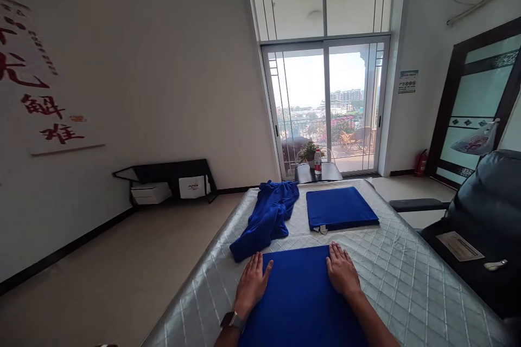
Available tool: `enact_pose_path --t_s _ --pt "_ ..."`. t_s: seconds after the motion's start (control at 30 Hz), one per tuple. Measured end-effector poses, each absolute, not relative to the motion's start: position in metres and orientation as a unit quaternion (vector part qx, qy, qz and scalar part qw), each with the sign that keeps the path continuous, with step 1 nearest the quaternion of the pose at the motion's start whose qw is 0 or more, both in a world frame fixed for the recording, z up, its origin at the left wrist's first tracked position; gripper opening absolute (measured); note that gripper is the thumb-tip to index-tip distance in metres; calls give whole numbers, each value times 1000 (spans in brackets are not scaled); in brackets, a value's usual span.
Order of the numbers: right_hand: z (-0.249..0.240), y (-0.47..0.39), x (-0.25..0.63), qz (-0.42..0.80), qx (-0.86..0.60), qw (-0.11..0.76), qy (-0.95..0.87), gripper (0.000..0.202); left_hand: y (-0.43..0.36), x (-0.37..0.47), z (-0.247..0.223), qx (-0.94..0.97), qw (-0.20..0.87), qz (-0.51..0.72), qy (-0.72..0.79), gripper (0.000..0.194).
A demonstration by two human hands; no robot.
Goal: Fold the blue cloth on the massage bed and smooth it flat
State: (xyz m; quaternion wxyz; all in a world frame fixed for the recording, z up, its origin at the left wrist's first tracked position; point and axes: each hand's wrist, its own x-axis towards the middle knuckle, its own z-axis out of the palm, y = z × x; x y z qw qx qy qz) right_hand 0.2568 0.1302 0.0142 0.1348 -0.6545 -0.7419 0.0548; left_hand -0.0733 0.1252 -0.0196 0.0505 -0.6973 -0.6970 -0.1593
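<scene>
A blue cloth (299,298) lies flat and smooth on the quilted silver-grey mattress (391,260) right in front of me. My left hand (253,282) rests on its far left corner, fingers stretched out, with a watch on the wrist. Palm down at the far right corner is my right hand (342,268), its fingers extended too. Beyond the cloth, a neatly folded blue cloth (342,207) with small white tags at its near edge lies to the right. A crumpled blue cloth (268,217) is heaped to the left, just past my left hand.
Behind the mattress stands a small dark table (329,172) with a bottle (318,162) and a potted plant (310,153). A black chair (492,211) is at the right, a paper (459,245) on its seat. A low black shelf (175,173) stands by the left wall.
</scene>
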Motion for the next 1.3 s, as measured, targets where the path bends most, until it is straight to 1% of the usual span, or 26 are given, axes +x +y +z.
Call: enact_pose_path --t_s 0.53,0.7,0.83,1.0,1.17,1.3 --pt "15 133 258 83 -656 136 -738 62 120 -72 -10 -696 32 -143 -703 78" --pt "15 134 258 82 -654 133 -740 62 117 -72 -5 -691 12 -140 -709 82" --pt "17 134 258 82 -653 121 -744 63 116 -69 -3 -685 6 -154 -712 82" --pt "18 133 258 68 -650 110 -749 63 117 -69 -5 -682 11 -162 -713 83" --pt "19 132 257 64 -652 107 -748 63 115 -69 -3 -686 23 -168 -707 78" --pt "21 129 256 60 -651 106 -749 63 112 -68 0 -686 27 -167 -707 82"
